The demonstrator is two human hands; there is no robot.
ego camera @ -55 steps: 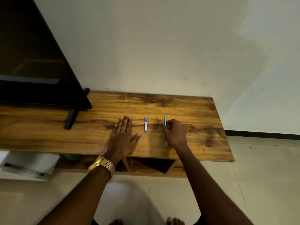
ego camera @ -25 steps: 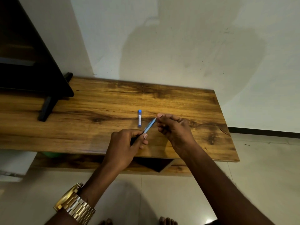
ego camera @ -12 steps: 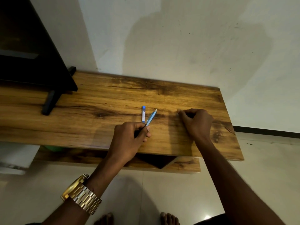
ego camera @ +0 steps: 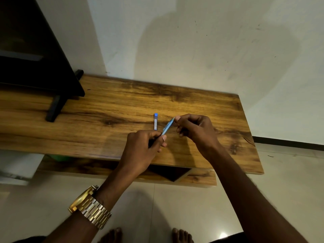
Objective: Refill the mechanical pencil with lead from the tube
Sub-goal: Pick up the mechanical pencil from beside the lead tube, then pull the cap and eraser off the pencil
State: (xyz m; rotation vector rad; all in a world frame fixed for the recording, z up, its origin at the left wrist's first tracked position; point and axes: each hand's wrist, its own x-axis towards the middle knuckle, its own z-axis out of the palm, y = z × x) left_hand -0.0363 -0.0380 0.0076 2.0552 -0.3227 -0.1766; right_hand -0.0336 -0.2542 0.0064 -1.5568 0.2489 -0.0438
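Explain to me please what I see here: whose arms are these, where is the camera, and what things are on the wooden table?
There is no machine here. A person wears one camera on the head, looking down at their own arms. The left hand, with a gold watch on its wrist, grips the lower end of a blue mechanical pencil. The right hand pinches its upper end. A small lead tube with a blue cap lies on the wooden table, just beyond the left hand. A dark television stands at the left.

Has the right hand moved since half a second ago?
Yes. The right hand came back left across the table to the pencil beside the lead tube.
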